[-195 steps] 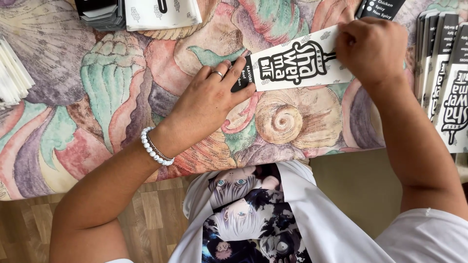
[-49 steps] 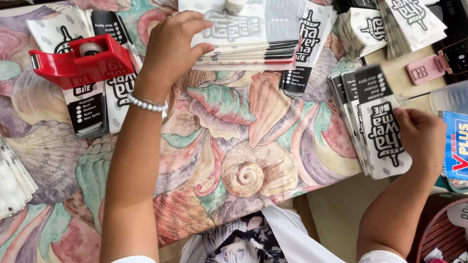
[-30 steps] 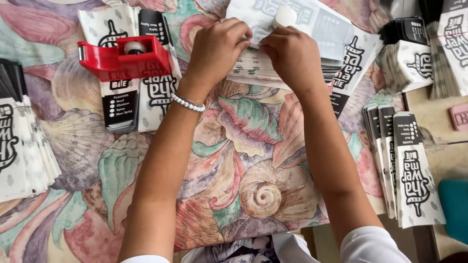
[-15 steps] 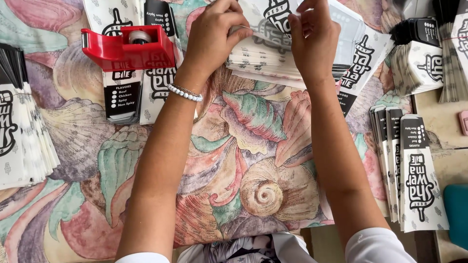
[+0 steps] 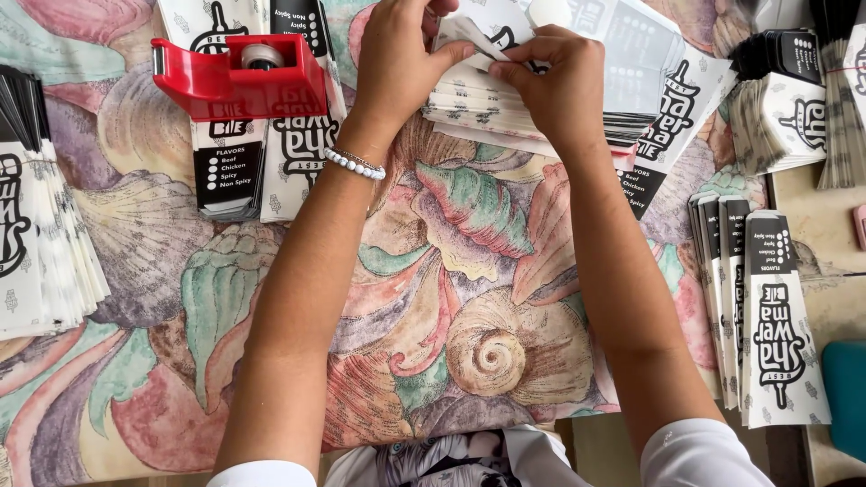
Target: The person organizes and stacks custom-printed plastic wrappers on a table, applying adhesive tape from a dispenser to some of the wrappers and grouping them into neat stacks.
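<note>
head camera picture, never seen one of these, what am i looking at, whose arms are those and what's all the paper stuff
The camera sits on a person's head and looks straight down, so the two bare arms coming up from the bottom edge are that person's own. There is no machine here. The left hand, with a white bead bracelet on its wrist, and the right hand meet at the top. Together they pinch the top sheet of a stack of flat black-and-white paper sleeves. The surface is a table under a seashell-patterned cloth. A red tape dispenser rests on more sleeves at upper left. Other sleeve piles lie at the left edge and at the right.
</note>
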